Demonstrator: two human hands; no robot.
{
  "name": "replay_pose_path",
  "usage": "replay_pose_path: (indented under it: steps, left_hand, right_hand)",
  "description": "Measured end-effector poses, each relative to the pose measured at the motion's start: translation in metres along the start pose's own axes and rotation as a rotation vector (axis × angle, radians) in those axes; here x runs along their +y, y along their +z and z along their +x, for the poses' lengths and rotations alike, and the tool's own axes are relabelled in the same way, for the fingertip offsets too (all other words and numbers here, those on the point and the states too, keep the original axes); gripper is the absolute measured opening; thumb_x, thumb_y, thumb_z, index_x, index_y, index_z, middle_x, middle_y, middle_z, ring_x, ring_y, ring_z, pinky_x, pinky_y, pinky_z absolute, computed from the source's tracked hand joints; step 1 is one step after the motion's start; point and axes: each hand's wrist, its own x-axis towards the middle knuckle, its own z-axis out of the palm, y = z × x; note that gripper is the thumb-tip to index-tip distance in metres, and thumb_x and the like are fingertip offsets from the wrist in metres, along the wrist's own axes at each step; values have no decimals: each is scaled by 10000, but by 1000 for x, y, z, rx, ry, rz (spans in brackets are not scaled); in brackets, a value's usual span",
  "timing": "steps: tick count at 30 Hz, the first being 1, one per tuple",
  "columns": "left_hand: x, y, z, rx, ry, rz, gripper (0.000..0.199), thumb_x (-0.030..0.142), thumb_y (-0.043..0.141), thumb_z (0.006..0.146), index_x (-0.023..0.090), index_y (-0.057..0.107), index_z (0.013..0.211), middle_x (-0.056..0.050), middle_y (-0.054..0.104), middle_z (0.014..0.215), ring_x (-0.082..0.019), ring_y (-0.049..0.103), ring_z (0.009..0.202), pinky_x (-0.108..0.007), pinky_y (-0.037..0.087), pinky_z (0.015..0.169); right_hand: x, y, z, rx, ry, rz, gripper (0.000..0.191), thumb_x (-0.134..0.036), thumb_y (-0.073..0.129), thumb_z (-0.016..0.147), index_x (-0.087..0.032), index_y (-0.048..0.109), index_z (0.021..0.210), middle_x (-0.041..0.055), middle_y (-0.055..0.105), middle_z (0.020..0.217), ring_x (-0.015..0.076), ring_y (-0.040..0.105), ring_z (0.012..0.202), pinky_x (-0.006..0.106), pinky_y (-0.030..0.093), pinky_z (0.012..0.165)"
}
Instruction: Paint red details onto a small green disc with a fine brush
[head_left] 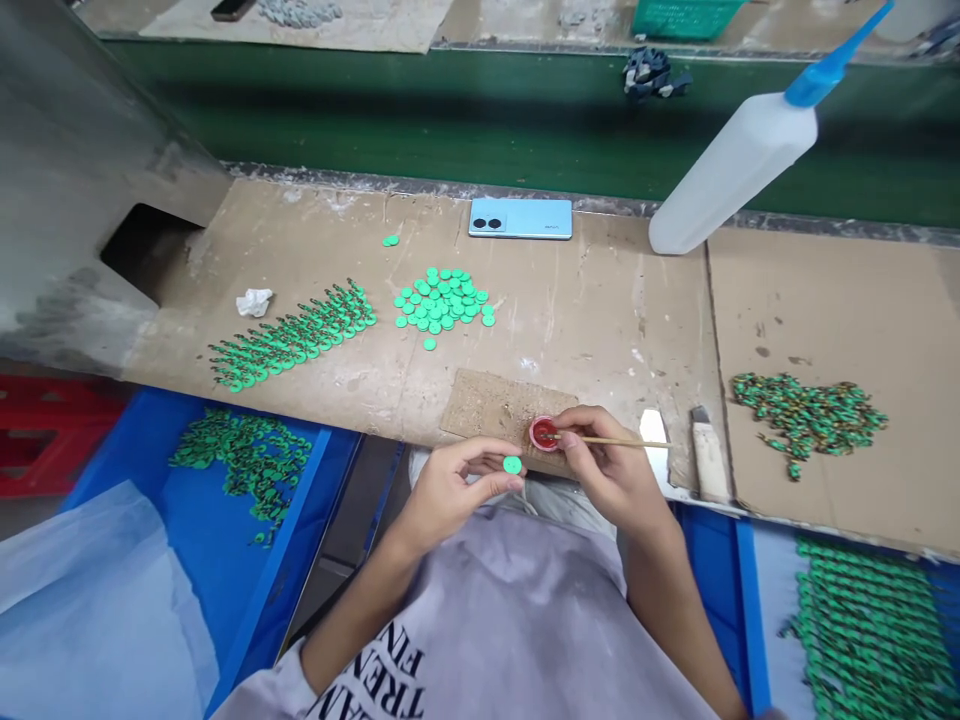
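Between the thumb and fingers of my left hand (459, 490) is a small round green disc (512, 465), its flat face turned up. My right hand (611, 465) pinches a thin wooden stick (626, 441), whose tip reaches into a small round cup of red liquid (543, 433). That cup sits on a piece of brown board (487, 402) at the table's front edge, just right of the disc. Farther back lies a loose pile of green discs (442, 300). To its left, green discs with dark stems (296, 338) lie in slanting rows.
A blue phone (521, 218) and a white squeeze bottle (731, 175) stand along the back. At right are a pile of small green-and-gold pieces (814, 410) and a scraper (709, 455). Blue trays (262, 590) with green pieces flank me. Crumpled tissue (254, 302) lies at left.
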Motion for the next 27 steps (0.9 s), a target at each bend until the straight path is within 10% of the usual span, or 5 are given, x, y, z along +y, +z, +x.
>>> replay_pose_path:
  steps: [13, 27]
  left_hand:
    - [-2, 0, 5, -13, 4, 102, 229, 293, 832, 796, 194, 773, 994, -85, 823, 1179, -227, 792, 1030, -317, 628, 930]
    - [13, 7, -15, -15, 179, 212, 195, 192, 826, 827, 204, 789, 1018, -24, 861, 889, -216, 842, 841, -253, 688, 781]
  right_hand:
    - [1, -3, 0, -68, -17, 85, 125, -144, 559, 1006, -238, 642, 1004, 24, 688, 923, 159, 668, 798, 252, 515, 658]
    - [-39, -5, -20, -54, -282, 64, 124, -183, 514, 1045, -229, 629, 1032, 31, 683, 774, 174, 627, 636, 302, 515, 594]
